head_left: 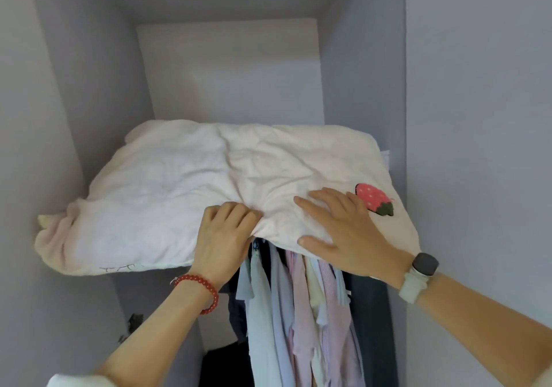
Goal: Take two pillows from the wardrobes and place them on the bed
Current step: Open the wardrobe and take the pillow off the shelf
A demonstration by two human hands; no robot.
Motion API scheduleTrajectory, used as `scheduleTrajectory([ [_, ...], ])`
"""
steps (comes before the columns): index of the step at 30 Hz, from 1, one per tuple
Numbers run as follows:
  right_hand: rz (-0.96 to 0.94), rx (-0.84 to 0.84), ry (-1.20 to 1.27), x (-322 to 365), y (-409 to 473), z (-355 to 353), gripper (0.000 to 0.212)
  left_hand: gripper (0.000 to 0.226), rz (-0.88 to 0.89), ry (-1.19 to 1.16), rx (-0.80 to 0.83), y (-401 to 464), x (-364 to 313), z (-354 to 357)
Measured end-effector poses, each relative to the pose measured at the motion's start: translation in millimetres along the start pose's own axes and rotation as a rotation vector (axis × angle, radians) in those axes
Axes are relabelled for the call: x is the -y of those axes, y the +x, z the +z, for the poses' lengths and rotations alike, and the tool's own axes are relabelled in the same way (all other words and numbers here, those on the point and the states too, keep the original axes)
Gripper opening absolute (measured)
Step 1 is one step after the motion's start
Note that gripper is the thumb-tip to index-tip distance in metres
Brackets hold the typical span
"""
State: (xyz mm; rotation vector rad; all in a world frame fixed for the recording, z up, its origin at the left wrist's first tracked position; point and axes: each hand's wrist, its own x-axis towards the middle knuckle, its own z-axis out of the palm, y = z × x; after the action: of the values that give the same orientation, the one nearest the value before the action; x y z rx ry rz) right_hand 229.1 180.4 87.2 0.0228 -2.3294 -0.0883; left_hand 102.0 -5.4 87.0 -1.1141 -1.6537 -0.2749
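Observation:
A soft white pillow (pixel 185 177) with a pink strawberry patch (pixel 375 199) lies on the upper shelf of an open wardrobe and hangs over its front edge. My left hand (pixel 222 239), with a red bead bracelet at the wrist, pinches a fold of the pillow's front edge. My right hand (pixel 337 228), with a watch on the wrist, lies flat on top of the pillow beside the strawberry, thumb curled under the edge. I see no second pillow and no bed.
The wardrobe's pale walls (pixel 361 94) close in the shelf on the left, right and back. Below the shelf hang several light shirts (pixel 301 306) and a dark garment (pixel 373 327). A closed wardrobe panel (pixel 478 147) stands to the right.

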Motion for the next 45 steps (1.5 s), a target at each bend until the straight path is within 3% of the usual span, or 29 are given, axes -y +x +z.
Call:
scheduleTrajectory([
  [3,0.156,0.057,0.158,1.5,19.7,2.1,0.049,0.045,0.051,0.013,0.087,-9.8,-7.9,-5.7],
  [7,0.261,0.198,0.07,-7.9,57.4,18.5,0.056,0.043,0.028,0.039,0.238,-7.3,3.7,-8.0],
  [9,0.273,0.207,0.044,-15.6,79.5,27.7,0.057,0.057,0.06,0.086,0.35,-2.3,12.8,-2.8],
  [12,0.286,0.194,0.001,-29.2,110.5,42.0,0.064,0.088,0.03,0.125,0.459,1.7,24.3,13.2],
  [19,0.293,0.078,0.009,-62.8,166.9,78.3,0.089,0.087,0.017,0.156,0.551,1.0,48.1,62.2],
  [24,0.258,0.014,-0.027,-78.7,186.9,97.9,0.108,0.109,0.081,0.232,0.767,10.4,59.9,81.7],
  [25,0.245,-0.008,-0.032,-80.5,186.9,101.7,0.109,0.105,0.117,0.209,0.746,18.7,61.0,78.5],
  [27,0.207,-0.059,-0.04,-83.5,184.9,107.8,0.111,0.08,0.188,0.229,0.496,38.6,67.0,71.9],
  [28,0.187,-0.082,-0.048,-84.8,184.1,109.4,0.111,0.068,0.155,0.221,0.35,50.1,73.3,72.0],
  [30,0.164,-0.112,-0.056,-87.1,182.5,109.9,0.111,0.058,-0.02,0.173,0.241,76.5,82.6,74.3],
  [32,0.149,-0.126,-0.044,-88.6,180.2,111.5,0.111,0.06,-0.149,0.169,0.225,99.1,86.6,82.9],
  [34,0.13,-0.151,-0.041,-91.2,177.6,114.6,0.109,0.077,-0.211,0.173,0.249,118.2,91.6,94.5],
  [40,0.092,-0.19,-0.043,-92.9,171.2,116.9,0.102,0.121,-0.275,0.233,0.568,157.3,114.2,97.5],
  [43,0.084,-0.185,-0.009,-94.8,170.1,111.7,0.096,0.114,-0.26,0.266,0.533,159.7,106.3,97.4],
  [45,0.069,-0.172,0.002,-95.0,170.4,105.9,0.094,0.089,-0.2,0.273,0.428,152.6,97.7,98.2],
])
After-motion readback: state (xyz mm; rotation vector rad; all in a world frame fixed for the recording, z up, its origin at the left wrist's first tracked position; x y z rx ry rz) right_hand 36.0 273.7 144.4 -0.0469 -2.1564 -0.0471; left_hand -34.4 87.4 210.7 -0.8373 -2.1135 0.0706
